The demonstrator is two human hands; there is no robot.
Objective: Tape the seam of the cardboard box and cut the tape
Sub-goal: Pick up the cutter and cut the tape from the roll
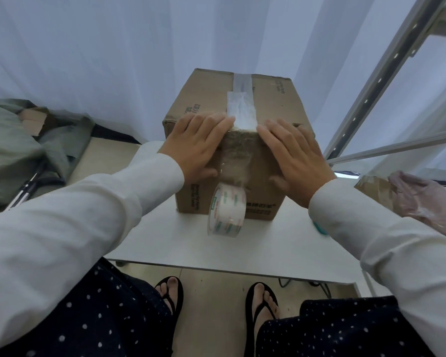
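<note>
A brown cardboard box stands on a small white table. A strip of clear tape runs along its top seam and down the near face. The tape roll hangs from that strip in front of the box, just above the table. My left hand lies flat over the near top edge, left of the strip. My right hand lies flat on the same edge, right of the strip. Both hands press on the box with fingers spread. A teal object peeks out under my right sleeve.
White curtains hang behind the table. A grey-green cloth heap with cardboard lies on the floor at left. A metal frame rises at right, with a plastic glove on another box. My feet in sandals stand under the table's front edge.
</note>
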